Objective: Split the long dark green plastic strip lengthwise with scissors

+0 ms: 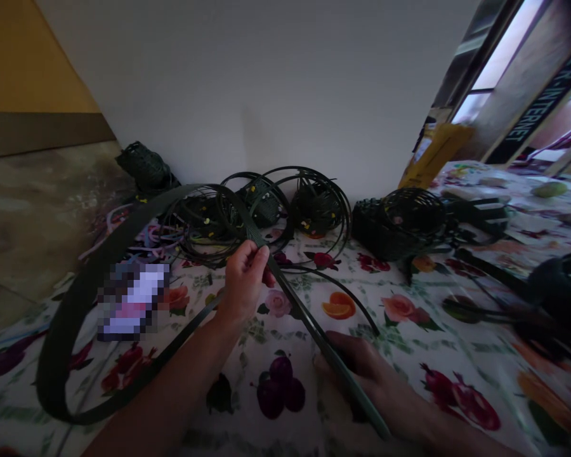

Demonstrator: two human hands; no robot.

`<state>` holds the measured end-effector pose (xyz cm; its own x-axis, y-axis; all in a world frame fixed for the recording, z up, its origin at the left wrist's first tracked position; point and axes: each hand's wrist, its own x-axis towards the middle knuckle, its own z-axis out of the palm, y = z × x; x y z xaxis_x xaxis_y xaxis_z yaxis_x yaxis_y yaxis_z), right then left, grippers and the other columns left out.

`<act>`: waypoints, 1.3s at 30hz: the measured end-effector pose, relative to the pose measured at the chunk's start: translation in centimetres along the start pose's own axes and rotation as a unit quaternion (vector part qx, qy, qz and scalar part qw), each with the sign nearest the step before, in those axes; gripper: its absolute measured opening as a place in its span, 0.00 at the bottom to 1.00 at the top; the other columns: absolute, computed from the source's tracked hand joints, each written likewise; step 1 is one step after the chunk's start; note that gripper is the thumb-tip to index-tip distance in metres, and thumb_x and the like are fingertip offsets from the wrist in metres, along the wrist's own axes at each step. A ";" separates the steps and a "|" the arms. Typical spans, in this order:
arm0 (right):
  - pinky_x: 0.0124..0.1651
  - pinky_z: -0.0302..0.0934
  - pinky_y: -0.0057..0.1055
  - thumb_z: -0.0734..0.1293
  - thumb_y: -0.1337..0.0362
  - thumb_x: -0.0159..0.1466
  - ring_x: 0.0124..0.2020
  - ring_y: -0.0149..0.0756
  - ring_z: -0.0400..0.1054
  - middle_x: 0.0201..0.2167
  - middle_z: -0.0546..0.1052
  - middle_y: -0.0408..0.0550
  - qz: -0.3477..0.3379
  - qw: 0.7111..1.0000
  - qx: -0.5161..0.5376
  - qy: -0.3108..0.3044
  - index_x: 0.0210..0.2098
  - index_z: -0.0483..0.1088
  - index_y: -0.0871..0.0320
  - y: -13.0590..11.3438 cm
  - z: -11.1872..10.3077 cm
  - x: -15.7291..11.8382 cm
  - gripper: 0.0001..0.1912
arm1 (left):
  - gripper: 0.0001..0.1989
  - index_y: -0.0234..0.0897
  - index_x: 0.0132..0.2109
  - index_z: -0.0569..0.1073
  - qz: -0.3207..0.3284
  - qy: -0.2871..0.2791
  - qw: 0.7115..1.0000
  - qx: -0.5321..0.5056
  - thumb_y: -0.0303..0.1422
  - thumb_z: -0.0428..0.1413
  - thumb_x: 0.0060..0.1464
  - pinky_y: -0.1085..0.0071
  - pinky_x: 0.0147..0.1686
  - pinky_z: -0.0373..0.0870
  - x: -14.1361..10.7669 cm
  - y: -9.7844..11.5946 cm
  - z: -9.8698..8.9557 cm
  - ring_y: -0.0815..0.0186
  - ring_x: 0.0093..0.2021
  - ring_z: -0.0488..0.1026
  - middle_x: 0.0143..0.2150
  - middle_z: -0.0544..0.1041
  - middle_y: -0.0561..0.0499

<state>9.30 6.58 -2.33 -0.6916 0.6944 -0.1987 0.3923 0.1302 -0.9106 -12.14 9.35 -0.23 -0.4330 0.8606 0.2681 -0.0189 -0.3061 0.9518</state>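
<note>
Strip [69, 324] loops, ribbon-flat, from left hand [244, 279].

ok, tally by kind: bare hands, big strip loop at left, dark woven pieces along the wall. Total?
Bare hands: 2 (left hand, right hand)
Big dark green strip loop: 1
Dark woven pieces: at least 4; dimness and overlap hide the exact count
Total: at least 7
</note>
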 end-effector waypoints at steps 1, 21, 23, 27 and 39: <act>0.27 0.52 0.26 0.63 0.50 0.64 0.26 0.28 0.55 0.24 0.63 0.41 0.002 1.000 0.004 -0.001 0.29 0.65 0.59 0.0 0.0 0.0 0.18 | 0.18 0.38 0.25 0.59 -0.003 0.003 1.000 -0.005 0.38 0.59 0.53 0.77 0.15 0.59 0.0 0.0 0.1 0.74 0.15 0.64 0.19 0.60 0.60; 0.28 0.50 0.28 0.60 0.50 0.64 0.26 0.30 0.53 0.23 0.61 0.41 0.000 1.000 0.000 0.002 0.27 0.61 0.58 0.4 0.1 0.1 0.18 | 0.17 0.38 0.25 0.60 -0.015 -0.011 1.000 -0.015 0.37 0.59 0.54 0.77 0.16 0.60 0.1 0.3 -0.3 0.74 0.16 0.64 0.20 0.60 0.59; 0.28 0.51 0.28 0.60 0.50 0.64 0.26 0.30 0.54 0.24 0.61 0.42 0.002 1.000 0.013 0.003 0.27 0.61 0.58 0.3 -0.2 0.1 0.17 | 0.17 0.37 0.25 0.60 -0.009 -0.018 1.000 -0.007 0.38 0.59 0.54 0.76 0.18 0.61 0.2 0.4 -0.5 0.74 0.18 0.65 0.21 0.62 0.59; 0.27 0.49 0.28 0.62 0.49 0.61 0.26 0.30 0.52 0.24 0.60 0.42 0.009 1.000 0.011 0.005 0.27 0.60 0.58 0.2 -0.5 0.3 0.18 | 0.14 0.37 0.28 0.63 0.037 -0.009 0.999 0.000 0.38 0.58 0.56 0.77 0.20 0.63 0.6 0.5 -0.8 0.74 0.20 0.65 0.22 0.64 0.58; 0.26 0.47 0.28 0.62 0.50 0.63 0.25 0.28 0.51 0.24 0.59 0.40 0.006 1.000 -0.029 -0.008 0.26 0.58 0.58 0.6 -0.4 0.3 0.19 | 0.13 0.38 0.28 0.63 0.080 0.022 0.996 0.019 0.36 0.59 0.55 0.78 0.19 0.63 1.2 0.6 -1.4 0.74 0.19 0.66 0.20 0.65 0.59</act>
<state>9.62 7.16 -2.77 -0.6970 0.6840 -0.2154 0.4341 0.1635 -0.8859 -13.92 9.63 0.44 -0.4666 0.7831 0.4112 0.0867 -0.4222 0.9024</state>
